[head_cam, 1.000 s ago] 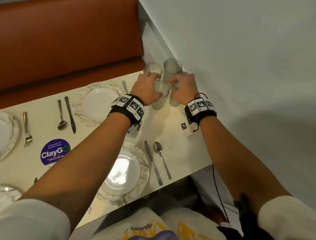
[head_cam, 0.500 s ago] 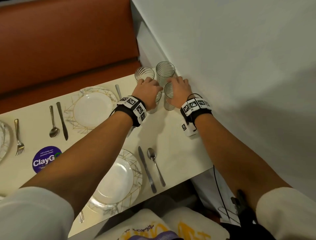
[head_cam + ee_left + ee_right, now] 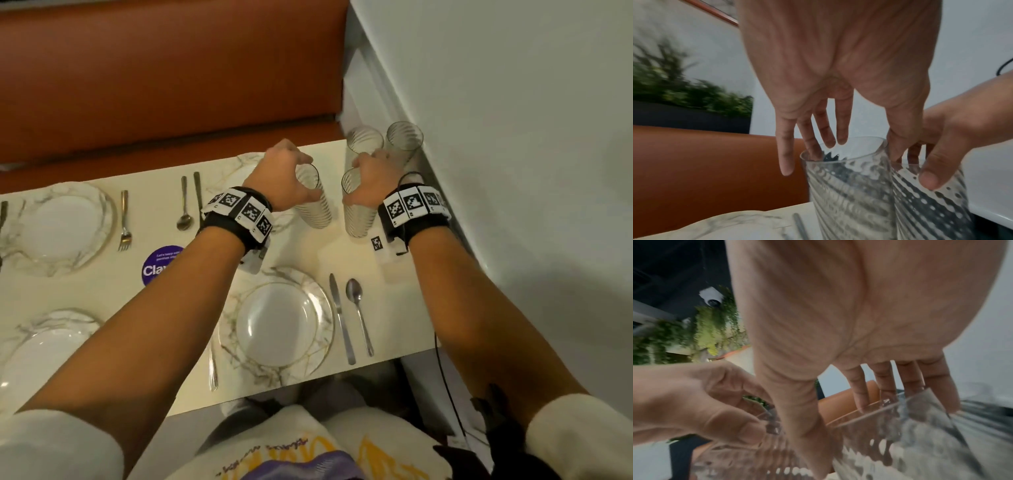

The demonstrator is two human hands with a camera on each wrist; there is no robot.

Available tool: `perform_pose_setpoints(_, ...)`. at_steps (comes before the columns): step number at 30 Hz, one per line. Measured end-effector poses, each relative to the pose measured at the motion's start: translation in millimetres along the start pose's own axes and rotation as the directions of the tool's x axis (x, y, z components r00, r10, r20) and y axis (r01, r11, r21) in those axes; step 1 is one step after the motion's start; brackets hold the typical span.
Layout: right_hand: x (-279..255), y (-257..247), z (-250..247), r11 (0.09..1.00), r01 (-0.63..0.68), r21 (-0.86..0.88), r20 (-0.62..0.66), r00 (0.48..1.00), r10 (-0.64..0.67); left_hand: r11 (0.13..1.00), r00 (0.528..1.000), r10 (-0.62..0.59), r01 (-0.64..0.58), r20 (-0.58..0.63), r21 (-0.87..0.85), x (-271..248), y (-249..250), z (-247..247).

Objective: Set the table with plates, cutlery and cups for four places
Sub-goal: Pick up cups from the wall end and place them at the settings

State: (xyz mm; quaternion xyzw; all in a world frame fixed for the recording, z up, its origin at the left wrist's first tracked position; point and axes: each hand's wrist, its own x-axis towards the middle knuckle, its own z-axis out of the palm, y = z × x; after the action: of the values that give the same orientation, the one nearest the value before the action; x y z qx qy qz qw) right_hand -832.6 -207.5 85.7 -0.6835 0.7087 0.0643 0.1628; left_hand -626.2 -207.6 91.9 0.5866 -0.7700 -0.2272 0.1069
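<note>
Because each ribbed glass tumbler looks rigid, smooth-walled and breakable, I hold one per hand near its rim, left hand (image 3: 286,178) wrapping the tumbler (image 3: 313,198) at 12 o'clock of the near plate (image 3: 284,323), right hand (image 3: 371,181) wrapping another (image 3: 358,212) at 1 o'clock.
</note>
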Motion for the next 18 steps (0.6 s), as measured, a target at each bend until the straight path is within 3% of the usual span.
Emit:
perform_pose_setpoints(6, -24, -141, 17, 0.986, 0.144, 0.088, 0.011, 0.989, -0.146, 0.978, 0.976, -0.192, 0.182, -0.106, -0.098, -76, -110, -58)
perform_pose_setpoints(12, -59, -292, 57, 0.951, 0.26, 0.165, -0.008, 0.965, -0.263, 0.946, 0.936, -0.31, 0.286, -0.169, -0.155, -169, -236, -112)
perform_pose_setpoints(18, -89, -411, 108, 0.916, 0.346, 0.204, 0.032, 0.932, -0.36, 0.869, 0.842, -0.485, 0.434, -0.235, -0.236, -246, -346, -146)
